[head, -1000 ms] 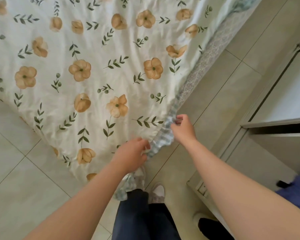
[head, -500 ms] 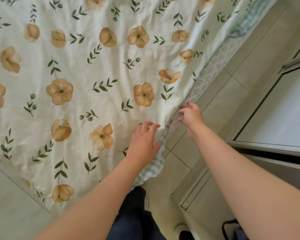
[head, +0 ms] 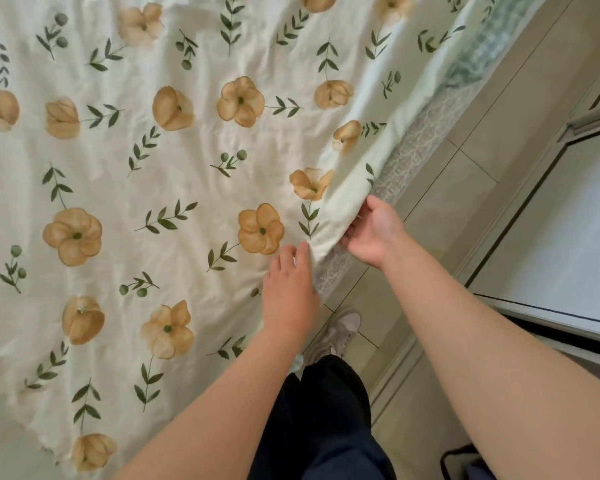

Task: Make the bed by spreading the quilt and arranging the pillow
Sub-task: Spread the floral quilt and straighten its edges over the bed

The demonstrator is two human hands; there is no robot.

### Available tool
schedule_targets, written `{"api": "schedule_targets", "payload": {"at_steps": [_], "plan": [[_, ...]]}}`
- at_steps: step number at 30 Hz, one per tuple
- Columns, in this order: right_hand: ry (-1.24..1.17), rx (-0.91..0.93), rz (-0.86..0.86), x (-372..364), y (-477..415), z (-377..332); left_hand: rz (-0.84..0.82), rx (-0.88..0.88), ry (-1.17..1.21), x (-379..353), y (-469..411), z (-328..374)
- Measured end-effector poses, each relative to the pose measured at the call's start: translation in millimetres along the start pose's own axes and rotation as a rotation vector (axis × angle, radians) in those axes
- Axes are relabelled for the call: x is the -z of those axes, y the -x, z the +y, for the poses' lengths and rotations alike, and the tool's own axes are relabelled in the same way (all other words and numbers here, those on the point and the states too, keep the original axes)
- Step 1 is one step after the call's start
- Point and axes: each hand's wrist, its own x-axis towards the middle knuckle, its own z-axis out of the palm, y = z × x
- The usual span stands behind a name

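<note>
The cream quilt [head: 174,188] with orange flowers and green leaves lies spread over the bed and fills most of the view. Along its right edge a grey patterned mattress side [head: 413,143] shows. My right hand [head: 373,233] grips a raised fold of the quilt's right edge, fingers curled under the cloth. My left hand [head: 290,289] rests flat on the quilt just left of that fold, fingers straight. No pillow is in view.
A narrow strip of tiled floor [head: 465,188] runs between the bed and a white wardrobe with sliding doors [head: 568,220] at the right. My shoe [head: 340,332] and dark trousers stand in that strip. A dark object [head: 461,462] lies at the bottom right.
Both hands let go of the quilt's corner and moved up along the right edge. My right hand now holds a fold of the edge; my left hand lies flat beside it.
</note>
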Motion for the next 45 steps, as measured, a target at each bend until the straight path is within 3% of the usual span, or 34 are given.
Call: {"api": "schedule_targets", "payload": {"at_steps": [7, 12, 17, 22, 24, 27, 29, 36, 41, 45], "plan": [[-0.149, -0.025, -0.130, 0, -3, -28, -0.015, 0.062, 0.039, 12, -7, 7], [0.150, -0.028, -0.245, 7, -2, -31, 0.023, 0.075, -0.112, -3, -6, 16], [0.273, 0.064, -0.179, 33, -10, -37, 0.084, 0.070, -0.203, -25, -10, 20], [0.456, 0.264, 0.085, 56, -6, -28, 0.082, -0.040, -0.304, -26, -13, 18], [0.541, 0.421, 0.134, 58, 1, -22, 0.181, -0.133, -0.271, -24, -11, 20], [0.651, 0.630, 0.135, 64, 12, -20, 0.457, -0.300, -0.306, -23, -6, 24], [0.725, 0.690, 0.154, 69, 16, -24, 0.483, -0.282, -0.307, -23, -5, 26], [0.750, 0.514, 0.120, 83, -3, -31, 0.163, 0.000, -0.355, -27, -7, 25], [0.779, 0.477, 0.076, 84, -8, -31, 0.110, 0.021, -0.271, -25, -8, 17], [0.789, 0.414, 0.072, 85, -4, -30, 0.188, 0.017, 0.014, -21, -7, 12]]}}
